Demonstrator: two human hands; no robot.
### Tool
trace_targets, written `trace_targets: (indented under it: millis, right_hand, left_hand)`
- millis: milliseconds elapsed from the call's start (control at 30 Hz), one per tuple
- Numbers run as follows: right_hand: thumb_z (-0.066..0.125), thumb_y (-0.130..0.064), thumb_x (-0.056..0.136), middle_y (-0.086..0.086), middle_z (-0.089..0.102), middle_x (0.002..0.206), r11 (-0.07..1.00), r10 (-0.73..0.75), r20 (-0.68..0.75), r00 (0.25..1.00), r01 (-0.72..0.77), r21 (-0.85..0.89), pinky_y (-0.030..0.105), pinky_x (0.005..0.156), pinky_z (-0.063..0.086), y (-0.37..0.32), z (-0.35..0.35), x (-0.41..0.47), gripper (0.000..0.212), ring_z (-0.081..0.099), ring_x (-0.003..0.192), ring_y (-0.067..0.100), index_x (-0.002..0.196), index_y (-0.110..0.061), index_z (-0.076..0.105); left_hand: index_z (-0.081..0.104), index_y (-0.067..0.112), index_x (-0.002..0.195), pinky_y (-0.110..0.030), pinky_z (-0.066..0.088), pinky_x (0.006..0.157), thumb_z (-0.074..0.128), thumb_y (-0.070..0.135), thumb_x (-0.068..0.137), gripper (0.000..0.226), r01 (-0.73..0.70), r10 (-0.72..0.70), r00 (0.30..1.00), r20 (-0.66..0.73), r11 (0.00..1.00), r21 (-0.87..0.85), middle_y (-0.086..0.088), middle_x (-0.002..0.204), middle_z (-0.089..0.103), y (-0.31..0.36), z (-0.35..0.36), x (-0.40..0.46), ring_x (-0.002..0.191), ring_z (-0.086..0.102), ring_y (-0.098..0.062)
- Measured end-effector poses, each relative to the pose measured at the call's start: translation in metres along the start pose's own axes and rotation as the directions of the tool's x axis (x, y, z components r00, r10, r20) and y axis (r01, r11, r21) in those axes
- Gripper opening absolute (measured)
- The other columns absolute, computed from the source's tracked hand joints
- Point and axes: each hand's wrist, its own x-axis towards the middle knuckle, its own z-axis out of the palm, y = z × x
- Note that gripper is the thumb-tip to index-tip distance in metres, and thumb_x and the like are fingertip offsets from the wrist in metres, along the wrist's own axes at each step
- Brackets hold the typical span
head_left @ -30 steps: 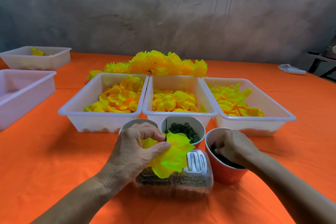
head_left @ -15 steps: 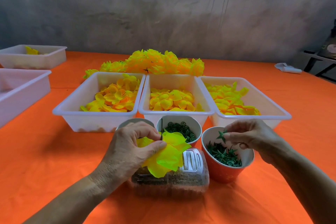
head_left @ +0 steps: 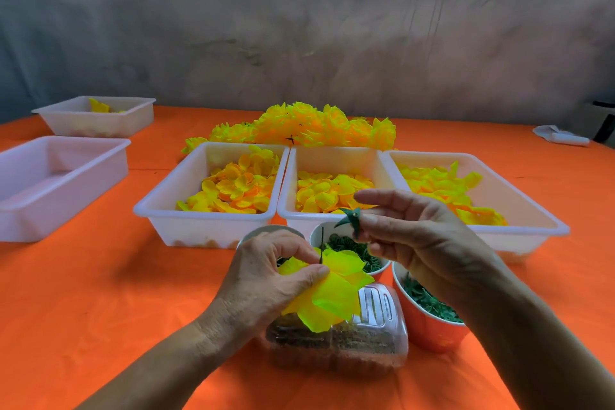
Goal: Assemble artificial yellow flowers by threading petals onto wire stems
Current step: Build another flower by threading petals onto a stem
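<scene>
Left hand (head_left: 266,280) pinches petals (head_left: 332,293) on wire stem (head_left: 321,250) — right hand (head_left: 419,243) holds green calyx (head_left: 351,217).

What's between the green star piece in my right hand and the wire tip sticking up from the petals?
Nothing visible. The green star piece sits above and right of the wire tip, with open space between them.
</scene>
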Motion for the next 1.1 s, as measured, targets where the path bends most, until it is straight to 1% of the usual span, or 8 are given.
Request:
trace_targets:
  millis: [267,367,433,500,633,833,933,1100]
  right_hand:
    - [0.072,-0.015,0.058,0.005,0.074,0.079,1.000,0.016,0.028,0.999,-0.016,-0.008,0.016,0.051,0.050,0.001,0.016,0.009,0.018,0.069,0.065,0.011,0.074,-0.021,0.076]
    - [0.072,-0.015,0.059,0.004,0.074,0.079,0.999,0.022,0.032,0.999,-0.021,-0.033,0.016,0.052,0.049,-0.001,0.016,0.010,0.017,0.069,0.067,0.011,0.074,-0.021,0.076]
    - [0.073,-0.016,0.058,0.005,0.074,0.080,0.999,0.025,0.033,0.999,-0.023,-0.049,0.015,0.053,0.049,-0.003,0.015,0.010,0.017,0.069,0.067,0.011,0.074,-0.020,0.075]
    - [0.073,-0.017,0.057,0.005,0.074,0.079,0.997,0.031,0.039,0.999,-0.028,-0.074,0.015,0.053,0.048,-0.003,0.017,0.008,0.019,0.068,0.066,0.011,0.076,-0.019,0.074]
    - [0.075,-0.021,0.053,0.003,0.072,0.076,0.992,0.032,0.050,0.998,-0.026,-0.120,0.015,0.052,0.047,-0.001,0.021,0.007,0.024,0.066,0.063,0.010,0.076,-0.018,0.074]
    - [0.075,-0.019,0.053,0.001,0.070,0.070,0.989,0.040,0.039,0.998,-0.034,-0.141,0.015,0.050,0.045,0.003,0.021,0.006,0.023,0.063,0.058,0.008,0.076,-0.017,0.073]
    - [0.074,-0.020,0.055,0.002,0.070,0.071,0.988,0.063,0.032,0.998,-0.057,-0.144,0.016,0.051,0.046,0.004,0.021,0.007,0.023,0.063,0.059,0.009,0.078,-0.016,0.072]
    - [0.074,-0.021,0.057,0.004,0.068,0.068,0.988,0.115,0.008,0.993,-0.114,-0.103,0.017,0.048,0.045,0.009,0.020,0.010,0.023,0.061,0.056,0.008,0.079,-0.013,0.072]
  left_hand:
    - [0.074,0.020,0.077,-0.024,0.049,0.089,0.079,0.010,0.072,0.012,0.024,-0.024,1.000,-0.002,1.000,-0.009,0.005,0.089,0.072,0.004,-0.007,0.001,0.091,0.064,-0.003]
    - [0.075,0.018,0.076,-0.013,0.047,0.083,0.076,0.014,0.077,0.003,0.041,-0.058,0.993,-0.107,0.987,-0.153,0.003,0.090,0.072,0.014,-0.014,0.005,0.091,0.064,-0.001]
    - [0.074,0.016,0.069,-0.012,0.048,0.077,0.081,0.035,0.068,0.020,0.081,-0.120,0.984,-0.131,0.959,-0.271,0.006,0.088,0.072,0.023,-0.018,0.009,0.088,0.065,-0.001]
    - [0.074,0.015,0.067,-0.011,0.048,0.072,0.074,0.050,0.058,0.036,0.121,-0.167,0.981,-0.101,0.927,-0.354,0.007,0.086,0.073,0.031,-0.019,0.011,0.083,0.066,-0.004]
    - [0.075,0.021,0.062,-0.009,0.047,0.060,0.072,0.047,0.045,0.032,0.270,-0.302,0.953,0.022,0.814,-0.515,0.006,0.079,0.073,0.039,-0.017,0.013,0.074,0.066,0.000]
    - [0.077,0.014,0.073,-0.026,0.036,0.069,0.073,0.037,0.043,0.037,0.457,-0.451,0.881,0.146,0.725,-0.515,0.003,0.080,0.074,0.035,-0.017,0.014,0.081,0.062,-0.006]
    - [0.077,0.017,0.072,-0.027,0.036,0.071,0.072,0.033,0.048,0.029,0.479,-0.472,0.868,0.157,0.712,-0.513,0.004,0.082,0.074,0.035,-0.015,0.017,0.087,0.061,-0.008]
    - [0.076,0.016,0.072,-0.026,0.037,0.071,0.071,0.034,0.048,0.030,0.487,-0.477,0.864,0.161,0.710,-0.508,0.005,0.078,0.074,0.036,-0.012,0.017,0.077,0.062,-0.002]
